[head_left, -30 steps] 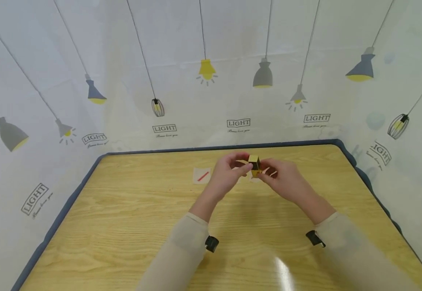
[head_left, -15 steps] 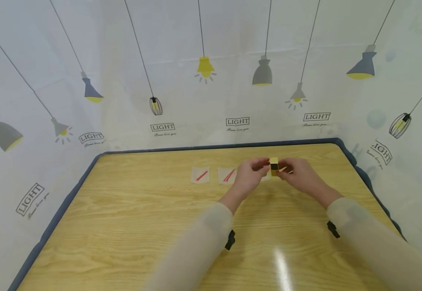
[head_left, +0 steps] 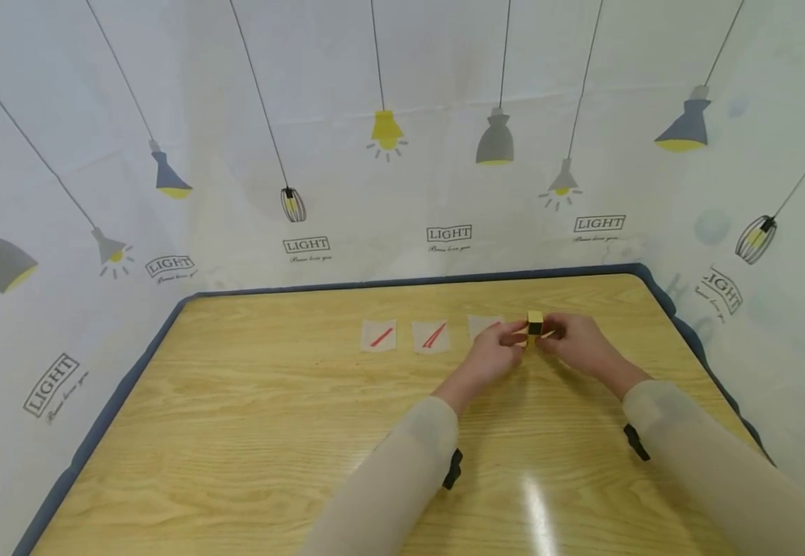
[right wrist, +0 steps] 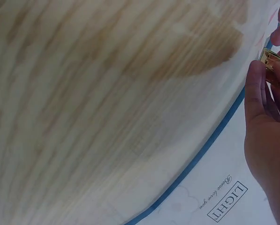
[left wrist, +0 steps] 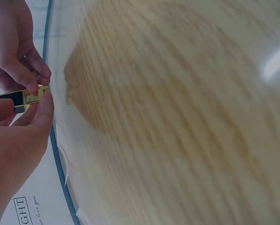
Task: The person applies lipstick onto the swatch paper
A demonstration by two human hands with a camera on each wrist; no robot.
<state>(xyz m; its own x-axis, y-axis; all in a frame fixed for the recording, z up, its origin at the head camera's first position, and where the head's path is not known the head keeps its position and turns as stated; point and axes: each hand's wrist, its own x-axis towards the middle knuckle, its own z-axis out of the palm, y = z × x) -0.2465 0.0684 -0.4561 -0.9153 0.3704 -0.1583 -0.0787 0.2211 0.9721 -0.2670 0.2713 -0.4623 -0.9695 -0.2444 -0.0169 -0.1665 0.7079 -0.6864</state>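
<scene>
Between both hands is a small square-sided gold-and-black object (head_left: 535,320), raised over the far right part of the table. In the left wrist view it shows a dark face and gold parts (left wrist: 33,96). My left hand (head_left: 492,357) pinches it from the left with thumb and fingers. From the right, my right hand (head_left: 578,344) grips it with curled fingers, and its thumb lies near the lower gold part. In the right wrist view, a gold end (right wrist: 272,61) shows between the fingers; the rest is covered by the hand. I cannot tell what kind of object it is.
On the wooden table (head_left: 270,432) lie three pale paper squares in a row: one with a single red stroke (head_left: 379,336), one with two strokes (head_left: 431,337), and one partly hidden by the left hand (head_left: 480,324). A patterned white curtain (head_left: 235,247) stands behind the table's blue edge (head_left: 333,288).
Both hands have moved right together with the gold-and-black object, then slightly lower. The second paper square and part of the third have come into view.
</scene>
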